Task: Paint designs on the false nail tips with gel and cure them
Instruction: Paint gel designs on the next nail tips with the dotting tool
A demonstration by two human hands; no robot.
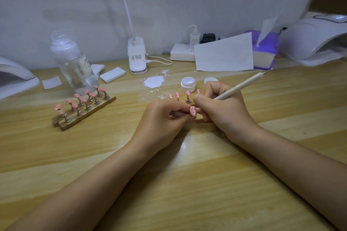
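Left hand [161, 118] fingers pinch a pink nail tip [192, 111] just above the bench [187, 174]; right hand [221, 107] grips the brush [238, 88], tip touching it. Keep wrists planted, light dabs, w/ dots evenly spaced like the finished tips [177, 95] behind.

a clear plastic bottle [72, 62] stands at the left of a wooden table [187, 184]. behind it lie white foam blocks [112, 74]. a clip-on desk lamp [137, 56] sits at centre, a power strip [183, 52] with plugged chargers beside it, then a sheet of paper [224, 53] and a purple tissue box [265, 50].
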